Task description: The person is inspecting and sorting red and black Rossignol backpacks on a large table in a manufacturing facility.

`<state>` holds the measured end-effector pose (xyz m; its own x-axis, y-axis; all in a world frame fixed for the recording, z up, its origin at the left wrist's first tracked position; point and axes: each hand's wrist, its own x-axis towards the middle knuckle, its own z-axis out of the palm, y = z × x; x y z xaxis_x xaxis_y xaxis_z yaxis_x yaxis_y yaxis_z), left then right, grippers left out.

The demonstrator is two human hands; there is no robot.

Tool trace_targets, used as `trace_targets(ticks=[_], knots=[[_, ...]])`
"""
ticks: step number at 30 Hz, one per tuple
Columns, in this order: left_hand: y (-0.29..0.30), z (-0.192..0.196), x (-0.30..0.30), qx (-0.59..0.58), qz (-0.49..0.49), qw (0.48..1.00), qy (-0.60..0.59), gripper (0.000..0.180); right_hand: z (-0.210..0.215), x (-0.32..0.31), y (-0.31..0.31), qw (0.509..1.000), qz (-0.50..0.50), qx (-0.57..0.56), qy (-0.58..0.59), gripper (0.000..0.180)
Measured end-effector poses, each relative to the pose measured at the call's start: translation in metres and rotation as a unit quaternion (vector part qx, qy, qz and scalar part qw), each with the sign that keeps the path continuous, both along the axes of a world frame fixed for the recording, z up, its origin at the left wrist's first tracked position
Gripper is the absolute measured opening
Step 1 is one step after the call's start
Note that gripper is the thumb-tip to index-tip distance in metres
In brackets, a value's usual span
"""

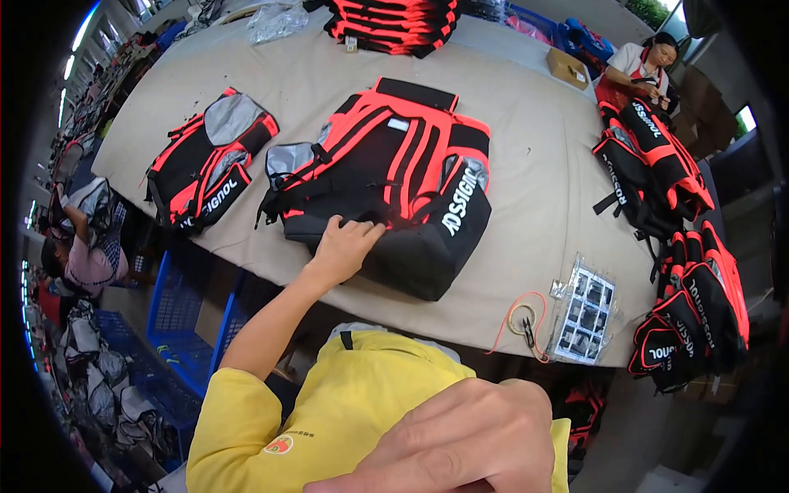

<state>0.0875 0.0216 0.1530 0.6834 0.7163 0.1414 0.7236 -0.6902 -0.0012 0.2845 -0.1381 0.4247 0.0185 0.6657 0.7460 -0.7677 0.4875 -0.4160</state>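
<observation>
The person's left hand (343, 245) reaches up from the lower middle of the frame and lies flat on the near edge of a black and orange backpack (390, 177) that rests at the centre of the desk (534, 181), fingers spread and pressing on the fabric, clamped on nothing. The right hand (460, 444) fills the lower right of the frame close to the camera, fingers curled together; whether it holds anything cannot be told. The backpack's lower corner sits close to the near edge of the desk, so a push or tug from the flat hand could slide it toward the edge and over, since nothing grips it. Loose black straps trail from its left side and could snag if the bag is dragged. A second backpack (209, 160) of the same colours lies at the left of the frame, well apart. At the lower right of the desk an orange cord (514, 316), small snips (528, 333) and a clear packet of tags (585, 316) lie right at the rim; a sweep of the right arm could knock them off. More backpacks (686, 312) hang off the right edge of the frame, and another person (637, 66) works at the upper right, clear of the hands.
</observation>
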Motion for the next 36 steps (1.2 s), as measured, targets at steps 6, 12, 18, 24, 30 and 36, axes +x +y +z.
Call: trace_targets(ticks=[6,12,18,24,30,36], knots=[[-0.007,0.02,0.016,-0.084,0.034,0.991,-0.098,0.076,-0.027,0.087,0.036,0.853,0.299,0.007,-0.428,0.039],[0.021,0.024,0.033,-0.171,-0.039,0.981,-0.084,0.073,-0.225,0.157,0.047,0.598,0.029,-0.139,-0.789,0.031],[-0.034,-0.015,0.13,-0.018,-0.174,0.984,0.028,0.048,-0.52,0.074,0.074,0.768,-0.371,-0.287,-0.437,0.04],[-0.051,-0.036,0.104,-0.006,-0.138,0.988,-0.07,0.052,-0.432,0.108,0.044,0.695,-0.231,-0.409,-0.545,0.027],[0.034,0.03,0.093,-0.128,-0.158,0.972,-0.118,0.046,-0.284,0.053,0.03,0.754,-0.206,-0.044,-0.622,0.03],[0.012,0.009,0.11,-0.181,-0.209,0.961,-0.032,0.047,-0.446,0.121,0.139,0.685,-0.039,0.04,-0.726,0.028]])
